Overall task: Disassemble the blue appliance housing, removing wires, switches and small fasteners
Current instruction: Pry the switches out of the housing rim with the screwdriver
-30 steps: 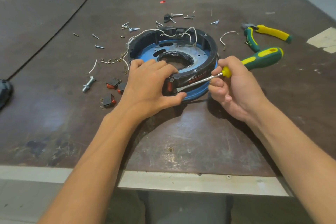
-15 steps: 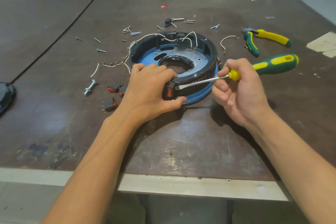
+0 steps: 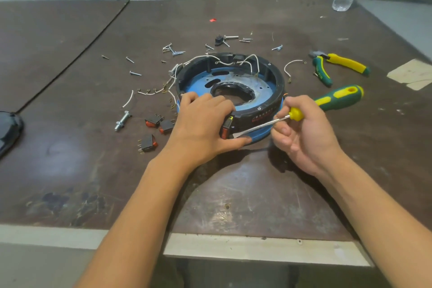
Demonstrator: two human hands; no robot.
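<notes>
Across the middle of the brown worktop (image 3: 233, 194) sits the blue appliance housing (image 3: 261, 113), a round shell with a black wall. It lies flat, open side up, close to the near edge, probably so both arms can reach over it.

The left hand (image 3: 203, 124) is draped over the near rim. Its fingers curl down inside the wall and the thumb presses the outer face, so it clamps the housing, I judge to stop it sliding under a levering push. The right hand (image 3: 304, 140) has its fingers closed round the screwdriver (image 3: 339, 97) low down, at the yellow collar rather than on the green grip. That choked-up hold suits fine prying more than turning. The blade lies nearly flat along the outer wall, with its tip at the red rocker switch (image 3: 226, 128) seated in the wall just beside the left thumb. Whether the tip is under the switch's lip I cannot tell.

Yellow-handled pliers (image 3: 339, 63) rest well to the right, out of the working zone but near the tool hand. Three loose rocker switches (image 3: 153, 121) lie grouped left of the housing, which suggests a pile for removed parts. White wires (image 3: 247, 61) loop over the far rim, apparently not yet freed. Small screws (image 3: 173, 50) are scattered behind the housing.
</notes>
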